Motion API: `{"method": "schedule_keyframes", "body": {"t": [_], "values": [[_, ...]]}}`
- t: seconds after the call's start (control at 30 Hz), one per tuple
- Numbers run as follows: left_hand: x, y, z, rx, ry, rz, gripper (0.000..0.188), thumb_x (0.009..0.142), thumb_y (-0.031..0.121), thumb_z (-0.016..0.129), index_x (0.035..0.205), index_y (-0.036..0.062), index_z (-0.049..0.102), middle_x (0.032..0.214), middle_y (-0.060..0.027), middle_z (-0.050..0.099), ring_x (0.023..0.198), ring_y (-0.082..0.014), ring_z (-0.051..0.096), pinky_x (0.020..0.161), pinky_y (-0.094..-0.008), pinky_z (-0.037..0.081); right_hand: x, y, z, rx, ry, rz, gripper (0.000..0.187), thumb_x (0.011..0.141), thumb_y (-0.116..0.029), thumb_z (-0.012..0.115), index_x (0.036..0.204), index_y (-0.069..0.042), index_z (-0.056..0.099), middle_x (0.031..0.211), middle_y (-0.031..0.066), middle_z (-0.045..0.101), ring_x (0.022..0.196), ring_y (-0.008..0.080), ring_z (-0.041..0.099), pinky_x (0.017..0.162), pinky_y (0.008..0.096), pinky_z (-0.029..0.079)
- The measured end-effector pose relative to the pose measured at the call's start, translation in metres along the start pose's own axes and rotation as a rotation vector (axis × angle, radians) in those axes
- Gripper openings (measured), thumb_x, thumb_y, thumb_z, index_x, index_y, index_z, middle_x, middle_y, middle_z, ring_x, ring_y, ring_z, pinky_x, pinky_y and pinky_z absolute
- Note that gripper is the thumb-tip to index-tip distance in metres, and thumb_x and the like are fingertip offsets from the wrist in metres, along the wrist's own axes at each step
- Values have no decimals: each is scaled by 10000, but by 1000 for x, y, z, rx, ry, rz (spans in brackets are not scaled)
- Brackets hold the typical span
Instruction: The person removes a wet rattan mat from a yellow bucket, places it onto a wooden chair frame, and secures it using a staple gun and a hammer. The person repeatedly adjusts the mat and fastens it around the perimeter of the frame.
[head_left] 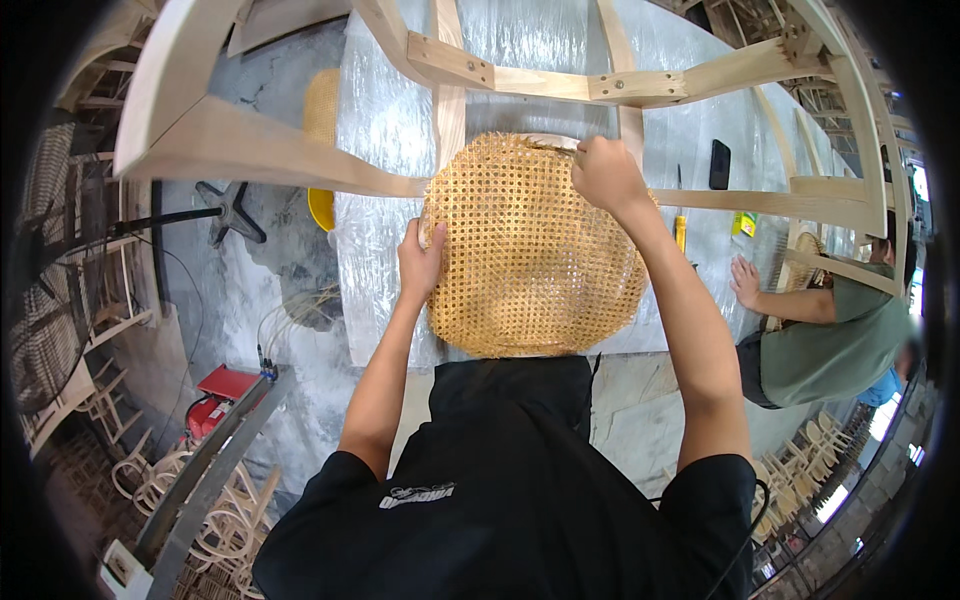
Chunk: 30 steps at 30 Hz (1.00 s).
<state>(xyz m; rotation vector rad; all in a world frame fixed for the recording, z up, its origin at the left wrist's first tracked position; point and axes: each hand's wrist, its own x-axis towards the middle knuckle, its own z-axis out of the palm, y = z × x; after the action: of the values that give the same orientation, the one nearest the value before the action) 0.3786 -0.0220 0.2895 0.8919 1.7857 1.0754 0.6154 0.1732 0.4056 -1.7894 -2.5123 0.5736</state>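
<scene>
In front of my body, a rounded panel of woven tan cane webbing (535, 250) lies on the plastic-covered table, its edges frayed. A strip of pale wood shows along its far edge. My left hand (421, 262) grips the panel's left edge, thumb on top and fingers partly hidden beneath. At the far right edge, my right hand (608, 172) is closed in a fist. A thin dark sliver shows beside its fingers, too small to name. Around the panel stands a pale wooden chair frame (540, 82), its bars running behind and to both sides.
Clear plastic film covers the table (385, 290). To the right lie a black phone (720, 164), a yellow-handled tool (680, 233) and a yellow-green packet (744, 223). A co-worker in a green shirt (835, 335) rests a hand there. A red machine (222, 390) stands lower left.
</scene>
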Motion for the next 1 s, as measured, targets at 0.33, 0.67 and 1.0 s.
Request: {"method": "schedule_keyframes", "body": {"t": [0.33,0.67,1.0], "values": [[1,-1,2,10,12,11,363,998,315,643,1106,-31,630,962,-147,727,872,-184,669,782,-350,522,-17,-1,-11,8,-44,61,258,818,-125,664,1042,-13,726,1013,267,707,976,430,686,892,492,565],[1,-1,2,4,17,50,348,1000,301,629,1112,-28,619,950,-166,725,863,-200,671,796,-364,521,50,-63,-42,-175,-410,138,247,819,-70,665,1058,-17,688,1090,218,694,1065,367,677,933,449,565],[1,-1,4,82,61,89,328,1002,283,627,1089,-34,624,924,-164,720,845,-215,670,787,-370,516,-156,42,-12,349,567,-241,506,842,-70,761,1311,1,582,1071,219,703,959,373,701,845,409,565]]}}
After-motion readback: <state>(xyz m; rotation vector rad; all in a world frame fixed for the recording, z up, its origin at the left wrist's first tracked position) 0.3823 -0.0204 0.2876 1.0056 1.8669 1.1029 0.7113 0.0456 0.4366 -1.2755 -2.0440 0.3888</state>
